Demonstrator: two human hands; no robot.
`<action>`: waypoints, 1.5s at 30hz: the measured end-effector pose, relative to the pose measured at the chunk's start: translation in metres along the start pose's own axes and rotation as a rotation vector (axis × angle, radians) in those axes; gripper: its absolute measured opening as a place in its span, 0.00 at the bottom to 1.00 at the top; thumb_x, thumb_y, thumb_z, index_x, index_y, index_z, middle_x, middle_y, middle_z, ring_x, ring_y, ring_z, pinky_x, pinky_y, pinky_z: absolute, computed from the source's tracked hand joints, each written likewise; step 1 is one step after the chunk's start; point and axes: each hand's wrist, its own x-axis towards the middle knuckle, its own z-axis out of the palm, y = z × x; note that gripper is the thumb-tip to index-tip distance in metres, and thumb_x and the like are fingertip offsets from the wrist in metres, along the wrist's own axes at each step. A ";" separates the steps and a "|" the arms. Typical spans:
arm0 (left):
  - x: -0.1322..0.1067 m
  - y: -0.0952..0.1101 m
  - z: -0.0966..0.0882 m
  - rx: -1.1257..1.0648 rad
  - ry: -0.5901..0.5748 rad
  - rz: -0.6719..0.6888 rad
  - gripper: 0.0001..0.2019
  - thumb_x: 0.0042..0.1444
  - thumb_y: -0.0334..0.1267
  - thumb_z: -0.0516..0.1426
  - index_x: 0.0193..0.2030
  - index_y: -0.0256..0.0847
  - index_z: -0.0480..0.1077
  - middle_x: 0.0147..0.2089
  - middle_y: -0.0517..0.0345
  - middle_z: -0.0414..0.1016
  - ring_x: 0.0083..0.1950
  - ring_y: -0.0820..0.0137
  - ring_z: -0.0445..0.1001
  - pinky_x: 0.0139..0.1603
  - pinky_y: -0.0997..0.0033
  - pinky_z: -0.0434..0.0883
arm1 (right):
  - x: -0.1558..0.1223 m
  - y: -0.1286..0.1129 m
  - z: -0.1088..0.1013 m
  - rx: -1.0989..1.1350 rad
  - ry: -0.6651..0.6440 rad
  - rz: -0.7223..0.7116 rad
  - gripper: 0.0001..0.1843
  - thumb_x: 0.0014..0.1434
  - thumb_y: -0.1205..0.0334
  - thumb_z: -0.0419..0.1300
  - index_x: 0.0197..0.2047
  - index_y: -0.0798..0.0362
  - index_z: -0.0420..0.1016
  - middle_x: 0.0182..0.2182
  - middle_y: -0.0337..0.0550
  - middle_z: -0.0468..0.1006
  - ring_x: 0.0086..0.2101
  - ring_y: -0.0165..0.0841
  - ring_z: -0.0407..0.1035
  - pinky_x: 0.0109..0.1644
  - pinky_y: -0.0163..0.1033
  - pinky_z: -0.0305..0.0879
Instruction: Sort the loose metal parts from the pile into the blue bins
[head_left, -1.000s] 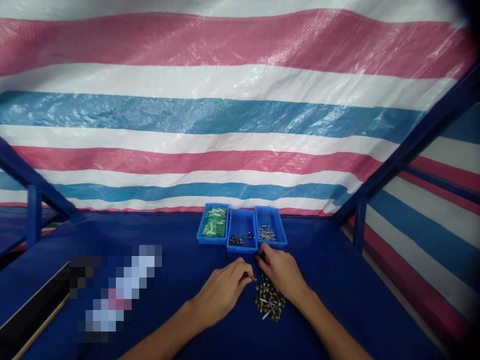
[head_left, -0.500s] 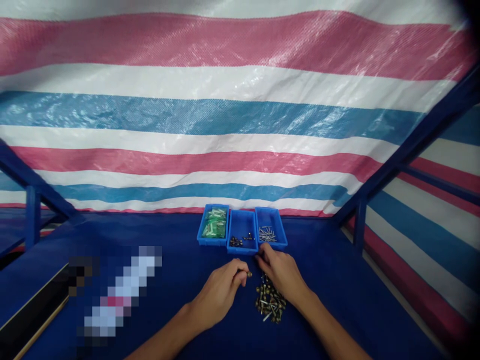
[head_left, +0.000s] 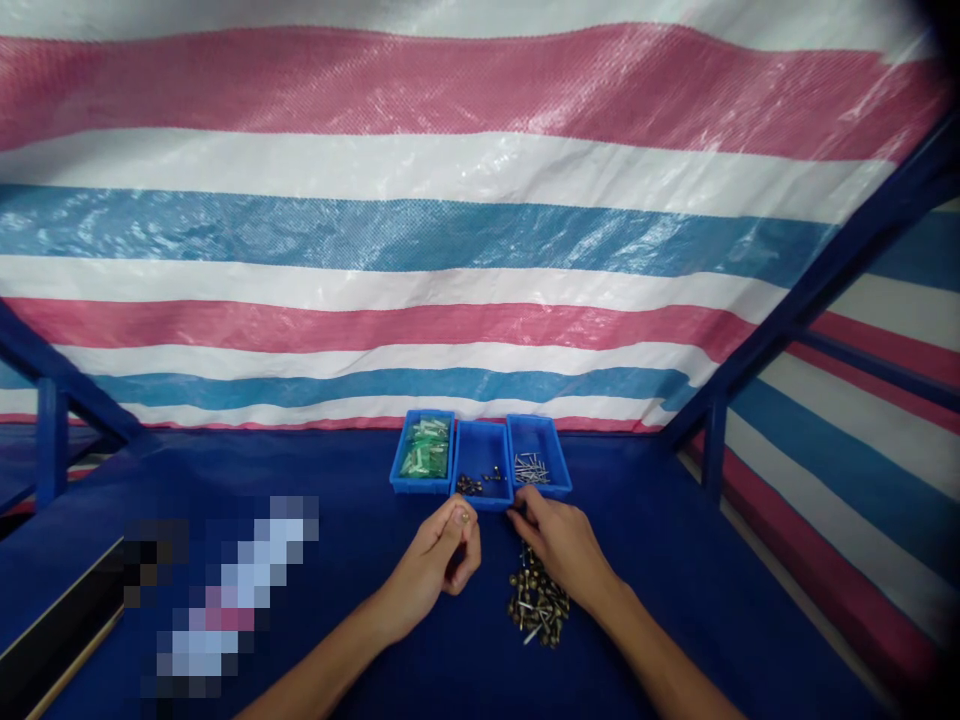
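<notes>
fingers, taken left to right. left hand (head_left: 431,565), lower centre of the frame: thumb and forefinger pinched together on a small brassy piece (head_left: 465,517), mostly hidden; the other fingers curled. right hand (head_left: 564,535), lower right of centre: fingertips bent down by the front of the right tray; whether they grip anything, cannot tell.

items, left to right:
– long black object (head_left: 56,625), lower left corner, pale edging.
– left tray (head_left: 421,486), blue, centre of the frame: green and clear packets (head_left: 426,450), contents unclear.
– middle tray (head_left: 480,442), blue, just beside it: a few small dark pieces (head_left: 470,485) toward the front.
– right tray (head_left: 537,434), blue: slim silvery pins (head_left: 531,467) lying loose.
– heap of brassy round-headed parts (head_left: 541,602), lower right of centre, some with silvery shafts, on the blue table (head_left: 675,560), partly under the right hand.

handling, as judged: the pinched piece is likely light, hard and rigid, hardly fragile, but smooth and apt to slip or roll; best held by its rounded sides between thumb and forefinger pads.
</notes>
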 end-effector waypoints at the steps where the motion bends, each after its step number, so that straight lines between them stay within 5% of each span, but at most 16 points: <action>1: -0.001 0.001 0.000 -0.015 -0.025 -0.013 0.22 0.76 0.61 0.49 0.39 0.45 0.60 0.22 0.70 0.59 0.20 0.75 0.50 0.21 0.76 0.50 | 0.000 0.001 0.000 -0.001 0.001 -0.001 0.03 0.75 0.58 0.56 0.46 0.46 0.69 0.31 0.33 0.81 0.29 0.32 0.79 0.31 0.33 0.58; 5: -0.004 0.006 -0.001 0.135 -0.057 0.007 0.22 0.78 0.58 0.47 0.38 0.44 0.61 0.22 0.68 0.60 0.22 0.74 0.53 0.25 0.74 0.54 | -0.001 0.001 0.001 -0.002 -0.003 0.004 0.03 0.75 0.59 0.56 0.46 0.46 0.69 0.31 0.33 0.81 0.30 0.33 0.79 0.32 0.34 0.58; 9: -0.003 0.004 -0.003 0.316 0.052 0.106 0.23 0.79 0.57 0.46 0.37 0.43 0.63 0.24 0.67 0.62 0.25 0.72 0.58 0.30 0.72 0.59 | 0.000 0.000 0.000 0.012 0.005 0.011 0.03 0.75 0.60 0.56 0.46 0.46 0.70 0.30 0.33 0.81 0.29 0.32 0.78 0.32 0.33 0.58; 18: 0.007 -0.007 -0.016 0.342 0.224 0.122 0.20 0.78 0.57 0.46 0.46 0.43 0.65 0.22 0.68 0.68 0.21 0.72 0.59 0.27 0.73 0.61 | -0.002 -0.005 -0.004 0.056 0.034 0.023 0.05 0.74 0.59 0.55 0.46 0.46 0.71 0.27 0.31 0.78 0.26 0.31 0.76 0.31 0.32 0.55; 26: 0.012 -0.005 -0.022 0.662 0.438 0.145 0.16 0.75 0.54 0.53 0.52 0.44 0.69 0.24 0.67 0.72 0.23 0.70 0.69 0.28 0.73 0.61 | -0.004 -0.009 -0.006 0.123 0.202 0.036 0.06 0.73 0.59 0.55 0.46 0.47 0.73 0.29 0.33 0.80 0.28 0.30 0.76 0.35 0.32 0.60; 37: 0.008 -0.012 -0.025 0.971 0.403 0.253 0.14 0.73 0.47 0.57 0.59 0.46 0.71 0.26 0.71 0.63 0.25 0.71 0.67 0.32 0.73 0.64 | -0.004 -0.012 -0.013 0.326 0.515 -0.034 0.09 0.75 0.59 0.56 0.51 0.48 0.77 0.37 0.40 0.81 0.30 0.30 0.75 0.40 0.36 0.72; 45: -0.002 -0.018 -0.023 1.084 0.201 0.333 0.14 0.77 0.44 0.53 0.65 0.50 0.66 0.31 0.70 0.66 0.26 0.73 0.69 0.33 0.74 0.65 | -0.003 -0.009 -0.014 0.481 0.526 -0.077 0.11 0.74 0.63 0.58 0.54 0.46 0.80 0.46 0.43 0.81 0.39 0.33 0.80 0.43 0.36 0.77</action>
